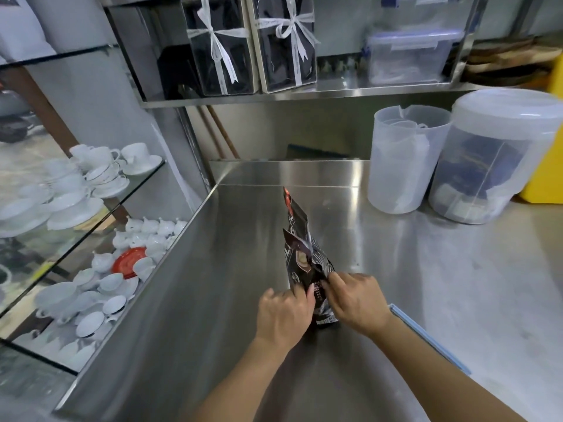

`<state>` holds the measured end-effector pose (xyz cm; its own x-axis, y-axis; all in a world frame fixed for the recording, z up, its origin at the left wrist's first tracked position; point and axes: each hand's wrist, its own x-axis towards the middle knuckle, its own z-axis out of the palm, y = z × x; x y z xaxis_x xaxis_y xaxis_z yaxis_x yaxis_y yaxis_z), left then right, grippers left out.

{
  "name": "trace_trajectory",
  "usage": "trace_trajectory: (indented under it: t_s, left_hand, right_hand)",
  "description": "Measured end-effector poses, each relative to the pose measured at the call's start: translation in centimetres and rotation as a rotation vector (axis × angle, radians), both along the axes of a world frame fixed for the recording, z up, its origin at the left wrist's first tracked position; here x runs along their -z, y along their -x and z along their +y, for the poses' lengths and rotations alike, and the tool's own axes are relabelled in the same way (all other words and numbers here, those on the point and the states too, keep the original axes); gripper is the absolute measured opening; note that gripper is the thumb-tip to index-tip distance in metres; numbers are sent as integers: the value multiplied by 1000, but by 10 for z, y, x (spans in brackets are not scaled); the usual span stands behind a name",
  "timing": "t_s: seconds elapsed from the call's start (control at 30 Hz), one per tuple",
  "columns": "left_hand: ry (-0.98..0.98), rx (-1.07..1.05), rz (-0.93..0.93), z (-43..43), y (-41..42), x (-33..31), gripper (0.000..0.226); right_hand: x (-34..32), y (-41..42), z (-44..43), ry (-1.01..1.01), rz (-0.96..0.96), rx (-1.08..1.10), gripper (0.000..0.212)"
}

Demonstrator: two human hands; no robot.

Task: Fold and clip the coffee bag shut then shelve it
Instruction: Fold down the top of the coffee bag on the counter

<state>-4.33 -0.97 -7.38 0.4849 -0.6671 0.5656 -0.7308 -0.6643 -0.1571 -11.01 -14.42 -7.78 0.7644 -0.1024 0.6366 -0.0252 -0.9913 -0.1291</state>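
Pinching the coffee bag [304, 260] (near end) on the steel counter [213, 269], left hand [285, 315] and right hand [356, 303] grip.

The coffee bag [304, 263] is lying on the steel counter [213, 300], running away from the person, with the left hand [285, 315] and right hand [356, 303] gripping its near end from either side. A long clip [429, 338] is lying on the counter just right of the right wrist, while a jug [405, 159] and a lidded tub [493, 159] are standing side by side at the far right, the tub right of the jug. A shelf [304, 92] above the counter's back edge is carrying two ribboned boxes [253, 47] and a lidded container [411, 56], and glass shelves [143, 184] left of the counter are holding stacked cups and saucers [91, 175]
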Motion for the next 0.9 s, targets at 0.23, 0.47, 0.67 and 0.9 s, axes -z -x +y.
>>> trace_trajectory:
  t_s: [0.23,0.47,0.67,0.9]
  left_hand:
    - [-13,125,40,-3,-4,-6,48]
    - [184,465,370,4,-3,-17,31]
    - [925,140,1002,3,-40,-31,38]
    - [916,238,1214,-8,-39,-44,21]
  right_hand:
    - [-4,-10,-2,-34,-16,-23,25]
    - [-20,-6,-14,-602,34,-188,10]
    - [-41,-3,-41,-1268,25,-225,28]
    - [-49,-4,-46,-1353,-18,-62,24]
